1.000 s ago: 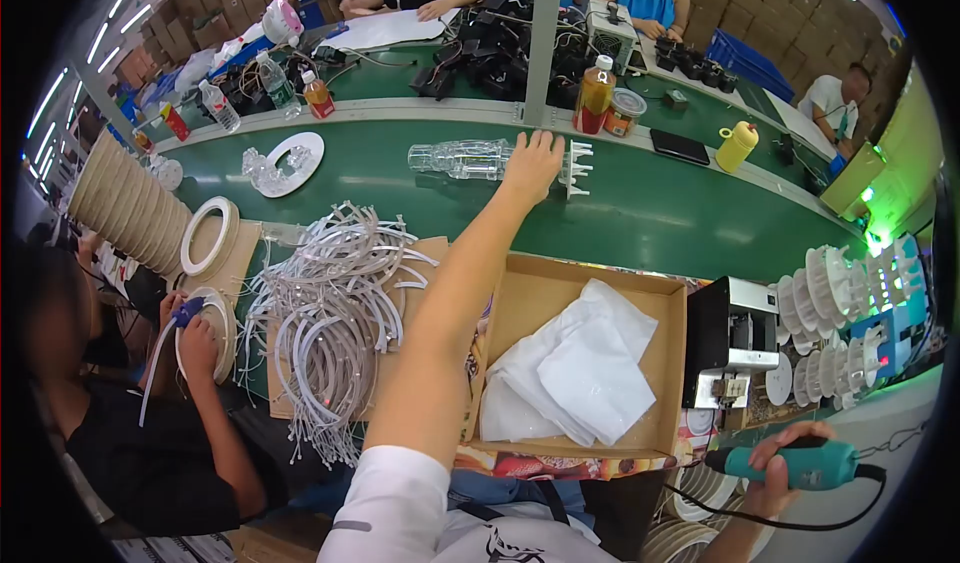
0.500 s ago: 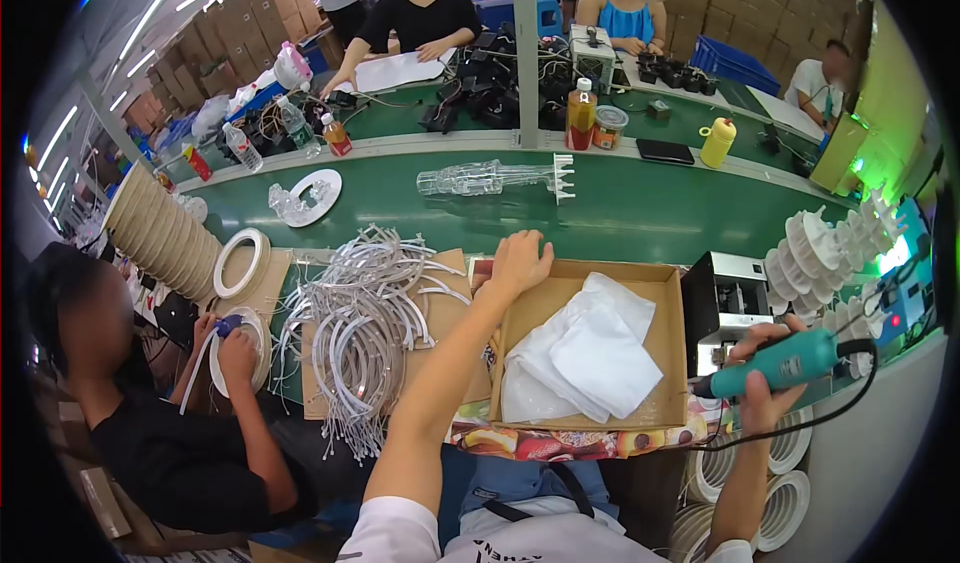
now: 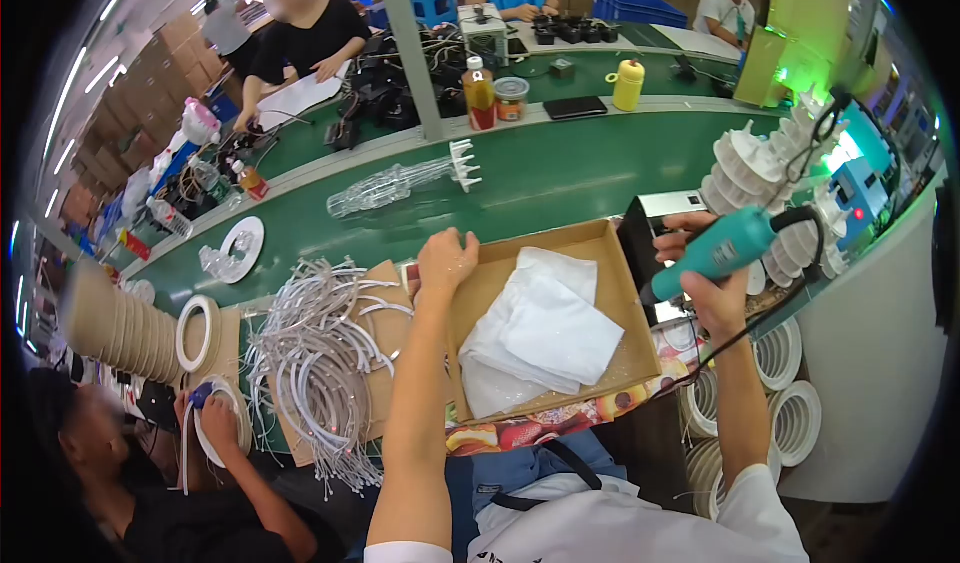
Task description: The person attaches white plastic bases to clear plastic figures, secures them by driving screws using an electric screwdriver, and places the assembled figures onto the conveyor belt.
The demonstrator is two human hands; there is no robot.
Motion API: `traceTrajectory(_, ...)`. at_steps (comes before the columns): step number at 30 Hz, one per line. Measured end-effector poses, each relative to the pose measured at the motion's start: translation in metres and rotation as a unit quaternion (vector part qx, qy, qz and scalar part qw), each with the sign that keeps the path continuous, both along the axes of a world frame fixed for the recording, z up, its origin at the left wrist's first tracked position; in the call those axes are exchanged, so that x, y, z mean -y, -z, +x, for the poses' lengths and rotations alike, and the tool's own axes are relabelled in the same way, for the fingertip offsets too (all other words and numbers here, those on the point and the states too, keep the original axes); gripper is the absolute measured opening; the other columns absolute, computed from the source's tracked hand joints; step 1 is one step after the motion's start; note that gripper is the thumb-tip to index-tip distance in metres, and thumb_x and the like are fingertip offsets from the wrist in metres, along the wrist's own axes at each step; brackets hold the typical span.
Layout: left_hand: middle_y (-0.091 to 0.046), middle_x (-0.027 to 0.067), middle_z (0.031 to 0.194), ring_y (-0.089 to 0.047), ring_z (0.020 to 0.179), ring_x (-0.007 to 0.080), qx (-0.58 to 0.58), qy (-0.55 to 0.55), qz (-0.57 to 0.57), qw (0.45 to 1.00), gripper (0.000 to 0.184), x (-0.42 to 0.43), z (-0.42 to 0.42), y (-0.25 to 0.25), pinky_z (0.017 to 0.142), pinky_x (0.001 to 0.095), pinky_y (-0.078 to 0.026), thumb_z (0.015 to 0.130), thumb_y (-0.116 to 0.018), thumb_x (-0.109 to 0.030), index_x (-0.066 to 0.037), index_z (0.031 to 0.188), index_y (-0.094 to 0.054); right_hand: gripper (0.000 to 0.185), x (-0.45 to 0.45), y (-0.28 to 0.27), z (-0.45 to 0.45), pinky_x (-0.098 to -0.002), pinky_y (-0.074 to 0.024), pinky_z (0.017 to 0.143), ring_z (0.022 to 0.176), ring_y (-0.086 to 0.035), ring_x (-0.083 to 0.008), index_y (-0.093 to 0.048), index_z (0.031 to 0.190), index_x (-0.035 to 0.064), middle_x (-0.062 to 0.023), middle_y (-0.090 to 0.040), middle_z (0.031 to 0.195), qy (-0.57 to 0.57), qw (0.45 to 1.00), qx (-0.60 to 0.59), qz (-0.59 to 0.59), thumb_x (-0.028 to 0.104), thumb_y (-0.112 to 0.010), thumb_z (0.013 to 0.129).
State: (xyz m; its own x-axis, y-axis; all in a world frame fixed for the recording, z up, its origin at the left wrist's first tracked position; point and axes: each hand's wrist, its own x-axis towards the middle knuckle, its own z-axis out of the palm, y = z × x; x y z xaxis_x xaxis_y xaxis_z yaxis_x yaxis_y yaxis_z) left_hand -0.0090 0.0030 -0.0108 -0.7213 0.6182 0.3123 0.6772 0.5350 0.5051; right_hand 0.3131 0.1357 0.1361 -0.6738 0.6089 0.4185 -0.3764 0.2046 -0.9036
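My right hand (image 3: 722, 293) is wrapped round a teal corded electric screwdriver (image 3: 722, 250), its black nose pointing down-left beside the shallow cardboard box (image 3: 640, 315). My left hand (image 3: 447, 260) rests at the box's far left corner, its fingers loosely bent and slightly apart, with no object visible in it. Folded white cloth-like sheets (image 3: 560, 328) lie inside the box. Left of my forearm, a heap of thin white light tubes with wire ends (image 3: 325, 363) covers a cardboard sheet (image 3: 385, 303).
A clear plastic part with white prongs (image 3: 400, 185) lies on the green belt (image 3: 560, 168). White ribbed spools (image 3: 745, 173) and a black-and-silver device (image 3: 665, 205) stand at right. A co-worker (image 3: 220, 423) at left handles a white ring. More people sit across the belt.
The view has turned right, so the bench appears shifted left and tilted. The electric screwdriver stays in my right hand, now raised closer to the box's right side.
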Motion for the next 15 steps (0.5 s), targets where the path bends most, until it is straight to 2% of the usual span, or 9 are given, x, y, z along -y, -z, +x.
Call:
traceTrajectory(3, -0.064, 0.0249, 0.076, -0.063, 0.075, 0.0412, -0.01, 0.002, -0.014, 1.0, 0.036, 0.0, -0.003, 0.003, 0.07, 0.0485, -0.05, 0.083, -0.056, -0.033, 0.001, 0.072, -0.061, 0.072, -0.01, 0.002, -0.008, -0.035, -0.0514, 0.086, 0.101, -0.062, -0.025, -0.044, 0.126, -0.0032, -0.0163, -0.056, 0.118, -0.015, 1.0, -0.005, 0.012, 0.019, -0.081, 0.069)
traceTrajectory(7, -0.063, 0.0258, 0.076, -0.062, 0.074, 0.0423, -0.03, 0.005, -0.035, 0.999, 0.039, -0.002, -0.005, 0.008, 0.068, 0.0492, -0.05, 0.085, -0.053, -0.034, 0.002, 0.071, -0.061, 0.075, -0.019, -0.001, -0.013, -0.0373, -0.0453, 0.097, 0.112, -0.056, -0.0242, -0.04, 0.132, -0.0001, -0.0149, -0.052, 0.126, -0.087, 0.996, -0.023, 0.02, 0.013, -0.079, 0.07)
traceTrajectory(8, -0.063, 0.0257, 0.076, -0.062, 0.073, 0.0423, -0.026, 0.002, -0.04, 0.999, 0.039, -0.001, -0.003, 0.005, 0.068, 0.049, -0.05, 0.085, -0.053, -0.034, 0.002, 0.071, -0.061, 0.081, -0.026, -0.001, -0.013, -0.0382, -0.0417, 0.101, 0.116, -0.053, -0.0245, -0.038, 0.135, 0.0009, -0.015, -0.051, 0.126, -0.111, 0.993, -0.022, 0.028, 0.012, -0.081, 0.068)
traceTrajectory(9, -0.063, 0.0254, 0.076, -0.062, 0.073, 0.0422, -0.021, 0.003, -0.033, 0.999, 0.039, -0.001, -0.002, 0.004, 0.068, 0.0487, -0.05, 0.084, -0.053, -0.034, 0.002, 0.071, -0.062, 0.076, -0.028, -0.004, -0.011, -0.0381, -0.0401, 0.102, 0.118, -0.051, -0.0243, -0.037, 0.136, 0.0017, -0.0152, -0.051, 0.127, -0.123, 0.989, -0.029, 0.073, 0.025, -0.077, 0.075)
traceTrajectory(10, -0.064, 0.025, 0.076, -0.062, 0.072, 0.042, -0.016, 0.002, -0.029, 0.999, 0.039, -0.001, -0.002, 0.003, 0.068, 0.0484, -0.05, 0.084, -0.053, -0.034, 0.002, 0.072, -0.062, 0.076, -0.037, -0.006, -0.011, -0.0376, -0.0401, 0.102, 0.117, -0.051, -0.0243, -0.036, 0.137, 0.0021, -0.0157, -0.051, 0.128, -0.135, 0.991, -0.016, 0.003, 0.039, -0.068, 0.079)
traceTrajectory(12, -0.064, 0.0247, 0.075, -0.062, 0.072, 0.0418, -0.015, 0.014, -0.022, 1.0, 0.039, -0.001, -0.003, 0.004, 0.068, 0.0481, -0.05, 0.084, -0.053, -0.034, 0.002, 0.072, -0.063, 0.097, -0.049, -0.004, -0.009, -0.045, -0.0331, 0.107, 0.123, -0.047, -0.0341, -0.035, 0.136, -0.0053, -0.0266, -0.046, 0.132, -0.184, 0.972, -0.09, -0.12, 0.07, -0.05, 0.077)
traceTrajectory(13, -0.064, 0.0244, 0.075, -0.062, 0.072, 0.0416, -0.017, 0.015, -0.019, 1.0, 0.039, 0.0, -0.004, 0.005, 0.068, 0.0478, -0.05, 0.084, -0.054, -0.034, 0.002, 0.073, -0.063, 0.102, -0.062, -0.002, -0.01, -0.0444, -0.0337, 0.106, 0.123, -0.047, -0.0348, -0.037, 0.135, -0.0055, -0.0275, -0.048, 0.13, -0.134, 0.98, -0.08, -0.121, 0.079, -0.039, 0.076)
traceTrajectory(14, -0.064, 0.0243, 0.075, -0.063, 0.072, 0.0415, -0.005, 0.006, -0.028, 1.0, 0.039, 0.0, -0.004, 0.005, 0.068, 0.0472, -0.05, 0.083, -0.054, -0.034, 0.002, 0.073, -0.064, 0.092, -0.078, 0.0, -0.013, -0.0444, -0.0333, 0.106, 0.123, -0.048, -0.0326, -0.038, 0.136, -0.0025, -0.025, -0.05, 0.129, -0.122, 0.985, -0.08, -0.093, 0.072, -0.038, 0.083)
traceTrajectory(15, -0.064, 0.0243, 0.075, -0.063, 0.072, 0.0415, -0.005, 0.004, -0.026, 1.0, 0.039, 0.0, -0.003, 0.004, 0.068, 0.0472, -0.05, 0.083, -0.054, -0.034, 0.002, 0.073, -0.064, 0.092, -0.1, 0.006, -0.018, -0.0444, -0.0333, 0.106, 0.123, -0.048, -0.0326, -0.038, 0.136, -0.0025, -0.025, -0.05, 0.129, -0.123, 0.985, -0.08, -0.091, 0.072, -0.038, 0.083)
